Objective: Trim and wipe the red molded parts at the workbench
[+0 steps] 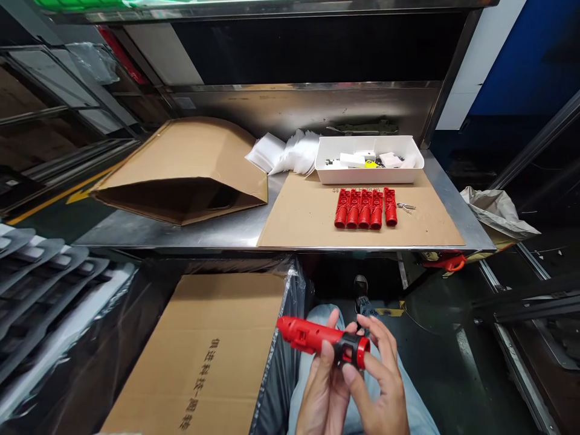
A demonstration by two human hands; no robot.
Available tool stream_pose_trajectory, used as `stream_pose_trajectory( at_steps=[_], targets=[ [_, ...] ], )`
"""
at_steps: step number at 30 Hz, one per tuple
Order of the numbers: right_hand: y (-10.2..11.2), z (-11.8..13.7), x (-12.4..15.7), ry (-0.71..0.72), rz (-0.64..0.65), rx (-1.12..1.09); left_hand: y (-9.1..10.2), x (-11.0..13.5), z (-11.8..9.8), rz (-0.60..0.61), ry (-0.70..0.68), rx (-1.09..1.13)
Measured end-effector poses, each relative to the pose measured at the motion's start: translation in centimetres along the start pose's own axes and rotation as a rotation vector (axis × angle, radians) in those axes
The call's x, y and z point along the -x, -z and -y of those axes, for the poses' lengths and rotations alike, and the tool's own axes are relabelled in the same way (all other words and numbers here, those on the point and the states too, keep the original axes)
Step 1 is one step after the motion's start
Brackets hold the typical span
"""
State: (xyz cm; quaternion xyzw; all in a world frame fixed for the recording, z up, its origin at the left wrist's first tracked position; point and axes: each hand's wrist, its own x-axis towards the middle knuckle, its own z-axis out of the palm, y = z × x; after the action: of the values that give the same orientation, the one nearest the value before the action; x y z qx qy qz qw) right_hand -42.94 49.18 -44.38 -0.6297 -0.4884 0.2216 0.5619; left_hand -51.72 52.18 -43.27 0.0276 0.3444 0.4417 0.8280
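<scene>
Low in the head view, over my lap, I hold a red plastic tube-shaped part (308,335). My left hand (321,386) grips its body from below, fingers closed round it. My right hand (380,380) pinches the black ring piece (348,349) at its right end. On the steel table, several matching red parts (365,208) lie in a row on a brown cardboard sheet (308,220).
A white tray (369,175) with small white items stands behind the red parts, clear plastic bags (287,152) to its left. A folded cardboard piece (185,169) lies at table left. A cardboard box (212,356) in black plastic sits at my left. Grey trays (40,284) are stacked far left.
</scene>
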Motion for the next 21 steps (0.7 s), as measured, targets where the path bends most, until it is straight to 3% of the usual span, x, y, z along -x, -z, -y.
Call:
stream_pose_trajectory(
  at_steps=[7,15,18,21],
  targets=[
    [1.8,-0.3,-1.2,0.305,-0.024,0.225,0.0,-0.2,0.1,-0.038,0.033,0.040],
    [3.4,-1.5,-2.3,0.507,0.173,0.355,-0.8,0.4,-0.1,-0.076,0.042,0.080],
    [3.6,-2.0,-2.2,0.494,0.259,0.348,-0.9,0.4,-0.2,-0.075,0.033,0.081],
    [3.4,-2.2,-1.7,0.320,0.291,0.241,-0.8,0.3,-0.1,-0.092,-0.032,0.034]
  ],
)
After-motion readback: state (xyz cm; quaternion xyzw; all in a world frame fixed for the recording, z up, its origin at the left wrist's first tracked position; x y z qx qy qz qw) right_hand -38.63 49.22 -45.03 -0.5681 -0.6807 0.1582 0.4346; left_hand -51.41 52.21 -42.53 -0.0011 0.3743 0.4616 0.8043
